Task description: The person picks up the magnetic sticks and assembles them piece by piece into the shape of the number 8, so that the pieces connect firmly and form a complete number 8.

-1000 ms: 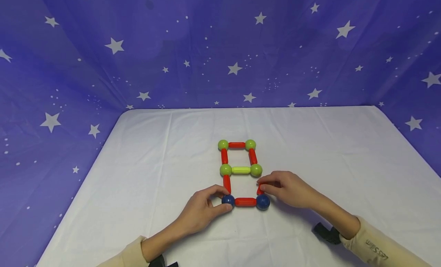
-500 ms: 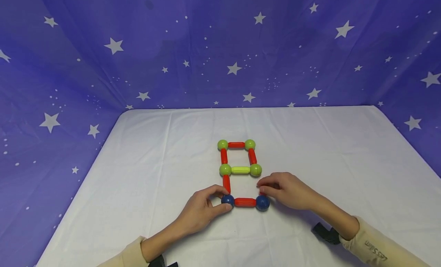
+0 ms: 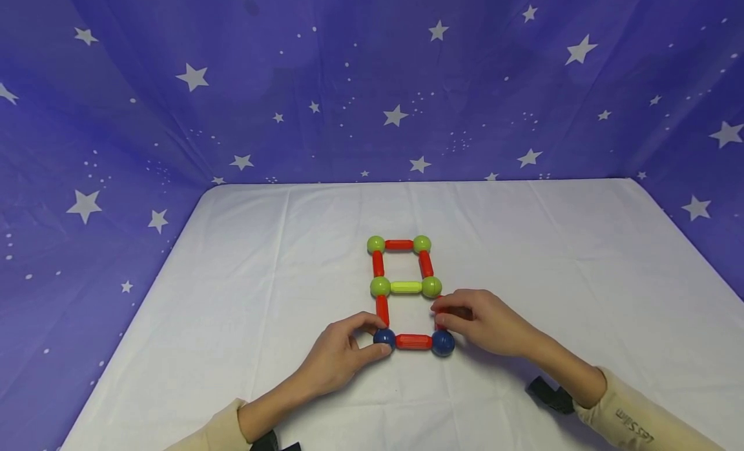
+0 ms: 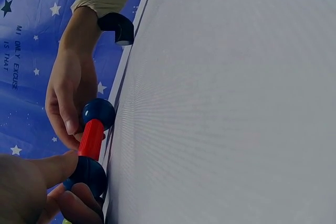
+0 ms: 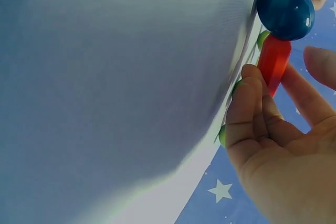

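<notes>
A ladder-shaped figure of toy building rods and balls lies on the table. My left hand (image 3: 345,351) pinches the lower left blue ball (image 3: 383,338) between thumb and fingers. My right hand (image 3: 488,322) holds a red rod (image 5: 274,64) on the right side, partly covered by its fingers in the head view. One end of this rod meets the lower right blue ball (image 3: 444,343); its other end points toward the middle right green ball (image 3: 431,287). A red crossing rod (image 3: 414,342) joins the two blue balls. The left side rod (image 3: 382,310) runs up from the held ball.
Beyond the hands, a yellow-green rod (image 3: 406,287) joins the middle green balls, with a square of red rods and green balls (image 3: 376,245) above it. A white cloth (image 3: 261,257) covers the table. A blue starry curtain (image 3: 349,83) hangs behind.
The red rod in my right hand has swung from a slant into line between the blue ball and the middle green ball. My left hand stays on its blue ball.
</notes>
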Motion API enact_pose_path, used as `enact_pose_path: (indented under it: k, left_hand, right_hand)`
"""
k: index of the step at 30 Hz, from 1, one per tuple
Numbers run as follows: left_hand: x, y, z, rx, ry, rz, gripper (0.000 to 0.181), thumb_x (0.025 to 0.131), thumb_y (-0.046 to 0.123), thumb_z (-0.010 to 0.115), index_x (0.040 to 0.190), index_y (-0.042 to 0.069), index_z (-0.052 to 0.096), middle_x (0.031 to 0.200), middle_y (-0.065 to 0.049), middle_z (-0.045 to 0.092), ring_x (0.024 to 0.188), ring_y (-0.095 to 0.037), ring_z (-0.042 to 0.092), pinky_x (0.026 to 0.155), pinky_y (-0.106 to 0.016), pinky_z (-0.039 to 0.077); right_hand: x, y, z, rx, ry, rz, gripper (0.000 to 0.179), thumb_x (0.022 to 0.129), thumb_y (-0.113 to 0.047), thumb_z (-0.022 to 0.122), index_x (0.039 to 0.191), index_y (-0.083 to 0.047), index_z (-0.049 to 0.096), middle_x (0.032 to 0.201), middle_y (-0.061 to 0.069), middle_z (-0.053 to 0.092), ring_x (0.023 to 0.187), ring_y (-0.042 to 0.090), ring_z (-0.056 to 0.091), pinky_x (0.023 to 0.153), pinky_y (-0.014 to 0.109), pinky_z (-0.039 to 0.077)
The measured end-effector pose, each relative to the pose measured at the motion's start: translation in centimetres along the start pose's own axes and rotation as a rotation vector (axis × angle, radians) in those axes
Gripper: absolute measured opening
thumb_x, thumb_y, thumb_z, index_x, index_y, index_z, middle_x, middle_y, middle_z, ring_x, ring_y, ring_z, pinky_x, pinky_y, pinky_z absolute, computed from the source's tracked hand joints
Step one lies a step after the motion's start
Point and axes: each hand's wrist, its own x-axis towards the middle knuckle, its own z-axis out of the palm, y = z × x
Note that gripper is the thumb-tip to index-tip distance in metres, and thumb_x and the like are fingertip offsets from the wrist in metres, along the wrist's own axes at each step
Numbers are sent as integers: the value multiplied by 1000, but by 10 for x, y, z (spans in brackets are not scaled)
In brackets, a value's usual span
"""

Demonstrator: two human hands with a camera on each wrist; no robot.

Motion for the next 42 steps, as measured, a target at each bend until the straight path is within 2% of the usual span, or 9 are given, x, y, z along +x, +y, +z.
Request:
enact_pose_path:
  k: [13, 24, 32, 38, 42]
  left_hand:
    - [0, 0, -1, 4, -1, 7, 26, 87, 32, 76, 110, 24, 66, 99, 11, 63, 54, -12, 49, 47, -25, 38]
    - [-1, -2, -2, 6, 2, 7, 27, 87, 32, 77, 110, 25, 66, 99, 13, 63, 55, -12, 48, 48, -25, 38]
    - [0, -2, -2, 7, -1, 9, 26, 86, 32, 77, 110, 25, 67, 99, 12, 63, 55, -12, 48, 48, -25, 38]
    - [0, -2, -5, -39, -33, 8, 29, 87, 31, 77, 112, 23, 67, 101, 8, 61, 51, -10, 48, 45, -23, 37]
    - [1, -5, -9, -114, -71, -6, 31, 88, 31, 76, 116, 20, 66, 104, 4, 61, 48, -10, 46, 42, -22, 36]
  right_hand:
    - [1, -3, 2, 3, -11, 4, 32, 95, -27, 68, 121, -9, 70, 91, -10, 63, 74, 14, 55, 63, 25, 48]
    - [2, -3, 1, 4, -23, -56, 36, 95, -30, 67, 123, -8, 68, 88, -8, 59, 72, 14, 52, 61, 25, 44]
    - [1, -5, 1, 13, -19, -58, 36, 96, -29, 67, 124, -7, 68, 88, -8, 59, 71, 13, 52, 60, 24, 44]
    - [1, -4, 1, 11, -19, -66, 35, 96, -28, 66, 124, -7, 68, 90, -8, 60, 73, 14, 52, 61, 25, 45]
    - [3, -3, 1, -5, 1, -76, 30, 96, -25, 66, 121, -10, 70, 91, -10, 62, 74, 13, 54, 63, 26, 46]
